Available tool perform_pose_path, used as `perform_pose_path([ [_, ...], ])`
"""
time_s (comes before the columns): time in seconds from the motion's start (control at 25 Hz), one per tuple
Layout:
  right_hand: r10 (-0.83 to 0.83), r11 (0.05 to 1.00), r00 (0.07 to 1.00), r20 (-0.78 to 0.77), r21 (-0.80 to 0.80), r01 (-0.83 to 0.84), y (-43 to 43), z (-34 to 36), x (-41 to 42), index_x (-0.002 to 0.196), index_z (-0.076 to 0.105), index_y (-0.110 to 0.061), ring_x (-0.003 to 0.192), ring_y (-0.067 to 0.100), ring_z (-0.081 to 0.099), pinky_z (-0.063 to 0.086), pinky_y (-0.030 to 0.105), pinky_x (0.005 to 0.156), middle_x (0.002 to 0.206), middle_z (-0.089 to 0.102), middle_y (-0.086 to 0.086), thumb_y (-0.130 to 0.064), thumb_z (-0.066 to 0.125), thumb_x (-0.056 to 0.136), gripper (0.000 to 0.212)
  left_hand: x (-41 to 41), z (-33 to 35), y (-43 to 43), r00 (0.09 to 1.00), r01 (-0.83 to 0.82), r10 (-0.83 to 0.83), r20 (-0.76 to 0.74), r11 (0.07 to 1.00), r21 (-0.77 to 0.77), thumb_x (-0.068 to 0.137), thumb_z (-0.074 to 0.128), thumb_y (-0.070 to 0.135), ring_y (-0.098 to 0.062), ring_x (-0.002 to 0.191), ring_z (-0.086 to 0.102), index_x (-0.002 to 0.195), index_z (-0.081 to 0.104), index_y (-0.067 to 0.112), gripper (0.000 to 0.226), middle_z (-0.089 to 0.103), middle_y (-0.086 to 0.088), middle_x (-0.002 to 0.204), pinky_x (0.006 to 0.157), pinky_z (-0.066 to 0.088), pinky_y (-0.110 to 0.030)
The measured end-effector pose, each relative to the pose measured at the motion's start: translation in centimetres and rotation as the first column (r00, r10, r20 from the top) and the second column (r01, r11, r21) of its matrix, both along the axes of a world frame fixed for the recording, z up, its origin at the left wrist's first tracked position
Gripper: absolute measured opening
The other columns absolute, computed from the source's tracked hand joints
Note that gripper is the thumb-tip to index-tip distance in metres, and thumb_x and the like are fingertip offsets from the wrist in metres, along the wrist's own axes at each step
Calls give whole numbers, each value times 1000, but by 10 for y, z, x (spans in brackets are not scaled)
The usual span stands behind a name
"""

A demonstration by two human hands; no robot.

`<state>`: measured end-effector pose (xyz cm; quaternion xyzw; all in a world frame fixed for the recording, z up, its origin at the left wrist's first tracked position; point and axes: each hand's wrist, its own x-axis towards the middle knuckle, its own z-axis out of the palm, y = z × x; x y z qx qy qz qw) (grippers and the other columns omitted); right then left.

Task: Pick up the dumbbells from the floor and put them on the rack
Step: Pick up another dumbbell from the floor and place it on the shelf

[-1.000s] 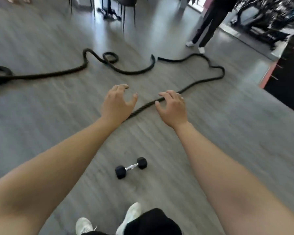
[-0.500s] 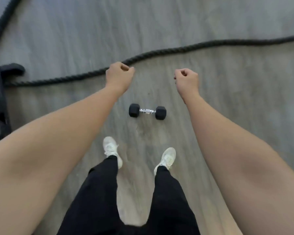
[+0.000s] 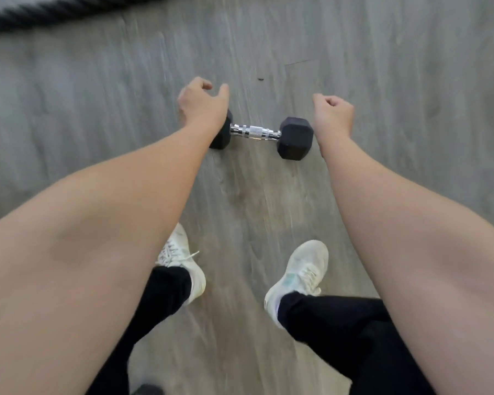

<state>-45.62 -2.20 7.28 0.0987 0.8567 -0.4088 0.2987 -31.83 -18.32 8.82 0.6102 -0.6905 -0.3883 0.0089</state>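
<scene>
Dumbbell (image 3: 264, 132) lying on the floor (image 3: 382, 67) ahead of the feet, left hand (image 3: 201, 105) hovering half-open, right hand (image 3: 332, 115) hanging loosely curled, both empty; grasping a head instead of the handle is risking a slip.

Gym, dumbbell (image 3: 264, 133), battle rope (image 3: 49, 11)

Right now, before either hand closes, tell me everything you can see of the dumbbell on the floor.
The dumbbell is small, with two black hexagonal heads that look rubber-coated and a shiny chrome handle, knurled in the middle. It lies flat on the grey wood-look floor, handle running left to right, just ahead of the white shoes. The left hand overlaps its left head in view; contact is unclear. The right hand hangs beside the right head. Nothing grips it.
</scene>
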Motion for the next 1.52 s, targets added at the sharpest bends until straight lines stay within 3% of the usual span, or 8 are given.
perform_pose_path([
  [0.12, -45, 999, 998, -33, 25, 46, 3, -81, -8, 73, 64, -24, 75, 14, 57, 42, 26, 68, 74, 62, -11, -35, 60, 87, 18, 2, -83, 6, 996, -86, 86, 30, 996, 2, 81, 63, 56, -24, 122, 45, 127, 55, 18, 60, 51, -8, 129, 98, 32, -26],
  [0.32, -152, 988, 988, 41, 20, 151, 8, -152, -13, 74, 65, -17, 72, 16, 59, 41, 26, 53, 76, 61, -6, -40, 62, 87, 27, -12, -142, -9, 962, -270, 265, 66, 960, 81, 63, 69, 69, -26, 119, 51, 126, 58, 21, 80, 56, -3, 130, 101, 39, -34],
  [0.52, -321, 944, 918, 234, 7, 329, 5, -151, -9, 71, 49, -21, 77, 20, 61, 57, 38, 81, 82, 60, -1, -53, 67, 72, 37, -15, -139, -19, 870, -477, 489, 69, 796, 373, 58, 84, 54, -31, 95, 50, 128, 44, 16, 89, 50, -3, 108, 87, 46, -50],
  [0.72, -362, 927, 855, 371, 46, 372, -2, -145, -12, 91, 54, -17, 77, 21, 60, 50, 32, 60, 89, 63, 2, -46, 74, 66, 43, -17, -141, -25, 847, -503, 526, 80, 743, 443, 64, 82, 40, -32, 95, 56, 125, 47, 17, 74, 59, -6, 107, 82, 48, -52],
  [0.84, -396, 909, 827, 398, 39, 416, -6, -149, -15, 104, 61, -15, 79, 22, 63, 52, 31, 62, 94, 66, 4, -40, 74, 69, 44, -21, -149, -28, 813, -548, 580, 55, 729, 411, 66, 83, 35, -29, 84, 54, 111, 48, 14, 60, 51, -5, 81, 71, 47, -44],
  [1.04, -472, 869, 783, 405, 66, 490, -5, -141, -8, 110, 59, -15, 77, 25, 59, 48, 33, 58, 91, 62, 7, -37, 76, 71, 48, -15, -148, -35, 804, -564, 592, 53, 731, 384, 59, 83, 34, -31, 80, 55, 72, 34, 16, 54, 50, -6, 77, 76, 50, -48],
  [1.2, -478, 864, 758, 443, 81, 497, -1, -62, 16, 85, 54, -15, 73, 25, 57, 44, 33, 54, 88, 61, 6, -35, 73, 75, 29, 6, -67, -32, 798, -569, 601, 49, 723, 392, 54, 82, 33, -28, 72, 55, 72, 38, 17, 50, 55, -5, 75, 75, 47, -57],
  [1.52, -391, 911, 847, 360, 18, 413, -39, 298, 35, 76, 51, -17, 65, 23, 57, 39, 30, 52, 77, 61, 3, -37, 73, 70, 30, 54, 291, -46, 719, -638, 694, 29, 642, 425, 54, 81, 29, -23, 57, 52, 72, 49, 17, 38, 58, -4, 64, 62, 48, -54],
])
